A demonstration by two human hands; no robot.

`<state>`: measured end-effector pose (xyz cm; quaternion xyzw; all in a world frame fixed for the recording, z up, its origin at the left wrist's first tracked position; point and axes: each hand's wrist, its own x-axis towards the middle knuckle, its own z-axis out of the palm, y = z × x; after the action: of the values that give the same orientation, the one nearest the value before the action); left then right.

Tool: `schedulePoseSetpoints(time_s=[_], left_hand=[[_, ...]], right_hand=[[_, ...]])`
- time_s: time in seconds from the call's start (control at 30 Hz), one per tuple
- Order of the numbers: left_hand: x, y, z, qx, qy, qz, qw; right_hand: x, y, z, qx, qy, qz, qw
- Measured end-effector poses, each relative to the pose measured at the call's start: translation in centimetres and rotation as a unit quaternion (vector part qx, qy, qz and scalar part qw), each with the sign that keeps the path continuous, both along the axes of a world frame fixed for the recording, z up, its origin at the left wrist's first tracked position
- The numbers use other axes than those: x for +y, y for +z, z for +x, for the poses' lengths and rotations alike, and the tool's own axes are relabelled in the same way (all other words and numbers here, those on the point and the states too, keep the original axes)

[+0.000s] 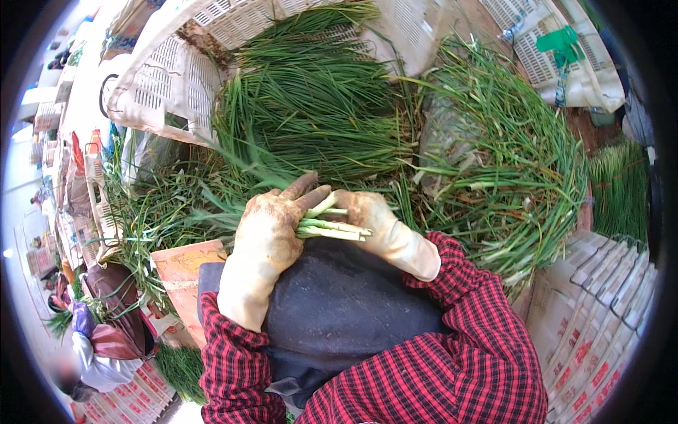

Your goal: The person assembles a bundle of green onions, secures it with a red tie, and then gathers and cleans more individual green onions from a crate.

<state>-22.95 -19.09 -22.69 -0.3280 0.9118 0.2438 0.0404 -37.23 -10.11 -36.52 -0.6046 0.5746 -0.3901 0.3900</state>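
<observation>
My left hand (272, 222), in a soiled cream glove, is closed round a small bunch of chives (332, 230). Their pale cut ends point right, while the green leaves trail off to the left, smeared by motion. At the stem ends, my right hand (364, 215), gloved alike, is bent inward with its fingers closed against the stalks; its fingertips are partly hidden. Both hands are above a dark apron (346, 297) over my lap. Just beyond them, a thick heap of chives (318, 120) lies in and before a white plastic crate (166, 88).
Loose leaves (508, 177) are piled at the right, with more at the left. An orange board (187, 272) lies beside my left forearm. White crates (593, 311) are stacked at the right; another crate (558, 56) with a green tag is at the far right. A co-worker (106, 350) sits at the left.
</observation>
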Motion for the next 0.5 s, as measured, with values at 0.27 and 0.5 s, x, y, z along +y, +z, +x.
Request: schedulePoseSetpoints(time_s=[0.27, 0.5], left_hand=[[-0.4, 0.4, 2.3, -0.048, 0.173, -0.109, 0.978], [-0.2, 1.3, 2.0, -0.022, 0.145, -0.283, 0.948]], right_hand=[[4.2, -3.2, -4.7, -0.237, 0.068, 0.429, 0.869], [-2.9, -14.1, -9.6, 0.38, -0.099, 0.264, 0.881]])
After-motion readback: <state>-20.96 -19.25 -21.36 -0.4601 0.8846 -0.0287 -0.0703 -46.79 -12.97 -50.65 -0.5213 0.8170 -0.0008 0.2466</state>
